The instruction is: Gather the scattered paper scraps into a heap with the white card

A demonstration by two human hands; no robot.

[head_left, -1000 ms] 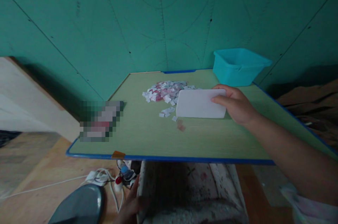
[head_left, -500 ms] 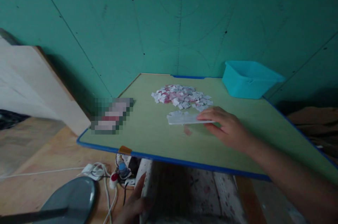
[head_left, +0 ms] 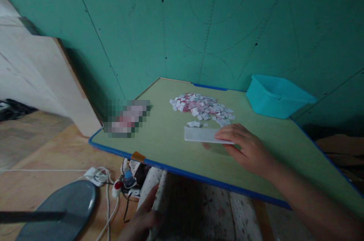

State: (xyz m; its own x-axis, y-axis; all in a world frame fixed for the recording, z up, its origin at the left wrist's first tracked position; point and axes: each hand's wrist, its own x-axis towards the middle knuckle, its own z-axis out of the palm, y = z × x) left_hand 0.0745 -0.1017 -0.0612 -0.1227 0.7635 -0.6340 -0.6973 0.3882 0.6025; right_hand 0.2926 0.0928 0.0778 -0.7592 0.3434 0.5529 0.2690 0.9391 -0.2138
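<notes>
Pinching white slab [head_left: 200,135] w/ R hand [head_left: 241,145], bin rim [head_left: 156,176] w/ L hand [head_left: 144,216], you have, est., most paper scraps [head_left: 199,105] piled; loose scraps [head_left: 194,124] left near slab's far edge.

- Two hands on my screen: one left hand [head_left: 142,220], one right hand [head_left: 247,148].
- One white board [head_left: 199,135].
- One big pile of paper scraps [head_left: 202,106]; I can't count the pieces.
- One blue tub [head_left: 267,101].
- One counter [head_left: 159,142].
- One orange patch [head_left: 138,156].
- One round grey base [head_left: 68,205].
- One pixelated item [head_left: 127,119].

Green wall [head_left: 127,25] behind a blue-edged table [head_left: 159,123], tan floor [head_left: 68,154] at left
</notes>
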